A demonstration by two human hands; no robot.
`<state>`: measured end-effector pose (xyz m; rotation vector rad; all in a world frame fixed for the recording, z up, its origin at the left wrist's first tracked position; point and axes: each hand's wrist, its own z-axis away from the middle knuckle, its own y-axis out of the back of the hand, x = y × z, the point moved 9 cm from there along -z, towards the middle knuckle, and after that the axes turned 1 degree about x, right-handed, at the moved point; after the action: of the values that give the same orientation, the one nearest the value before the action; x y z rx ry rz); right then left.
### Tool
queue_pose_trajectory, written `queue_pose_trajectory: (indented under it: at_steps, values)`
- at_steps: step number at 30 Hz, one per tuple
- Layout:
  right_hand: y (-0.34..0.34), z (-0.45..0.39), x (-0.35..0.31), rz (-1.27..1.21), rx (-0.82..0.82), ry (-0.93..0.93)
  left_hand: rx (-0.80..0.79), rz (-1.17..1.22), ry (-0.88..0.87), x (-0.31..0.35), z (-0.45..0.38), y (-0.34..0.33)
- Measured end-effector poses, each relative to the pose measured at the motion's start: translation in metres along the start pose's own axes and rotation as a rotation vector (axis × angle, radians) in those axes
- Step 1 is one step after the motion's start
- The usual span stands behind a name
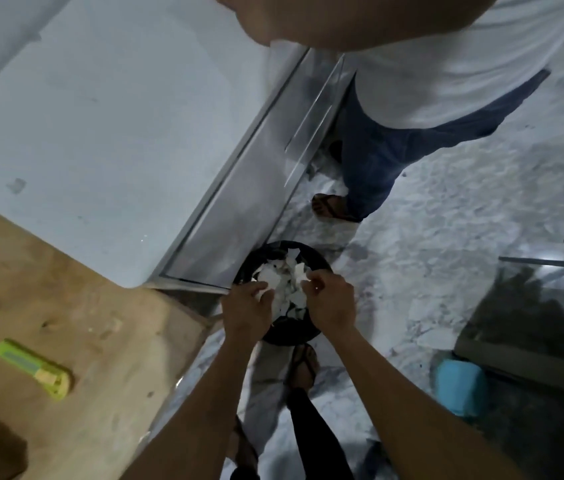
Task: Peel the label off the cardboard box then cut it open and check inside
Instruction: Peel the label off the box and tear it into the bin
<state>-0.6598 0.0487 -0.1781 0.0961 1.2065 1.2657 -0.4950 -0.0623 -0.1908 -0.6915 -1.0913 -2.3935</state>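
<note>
**Torn label scraps held over a black bin**

Both hands reach out over a round black bin [294, 332] on the marbled floor [446, 237]. The left hand [247, 308] has its fingers curled, pinching a white paper scrap [266, 280]; the right hand [330, 299] pinches a smaller white scrap [303, 271] between thumb and fingertips. The two hands sit near each other, not touching. Inside the bin lies a heap of white torn paper pieces [287, 292].

At nine o'clock from the hands, the flat brown top of the cardboard box [100, 306] fills the lower left of the frame, with a lime-green utility knife [33, 368] lying on it, well apart from the hands. At eleven o'clock stands a pale cabinet with a metal-framed edge [232, 188]. At one o'clock, a second person in a white shirt and blue jeans [394, 140] stands on the floor. A blue object [460, 388] sits at four o'clock.
</note>
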Motion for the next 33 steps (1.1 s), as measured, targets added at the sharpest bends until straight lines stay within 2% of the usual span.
queue_pose_trajectory:
  at_steps: [4, 9, 14, 22, 28, 33]
  values:
    - [-0.008, -0.010, 0.013, -0.012, -0.027, -0.028, -0.066, -0.022, 0.050, -0.010, -0.013, -0.010]
    - [0.009, -0.006, 0.010, -0.069, -0.028, -0.059, -0.002, 0.099, 0.057, 0.003, 0.004, 0.011]
    - [0.044, 0.015, -0.024, -0.155, -0.005, -0.073, 0.031, 0.103, 0.005, 0.040, 0.043, 0.048]
    - [0.083, 0.066, -0.073, -0.189, -0.024, 0.017, 0.055, 0.212, -0.072, 0.073, 0.115, 0.095]
    - [0.070, 0.129, -0.103, -0.231, -0.069, 0.115, 0.143, 0.225, -0.165, 0.042, 0.174, 0.147]
    - [0.027, 0.199, -0.142, -0.209, -0.165, 0.267, 0.251, 0.259, -0.214, -0.023, 0.223, 0.208]
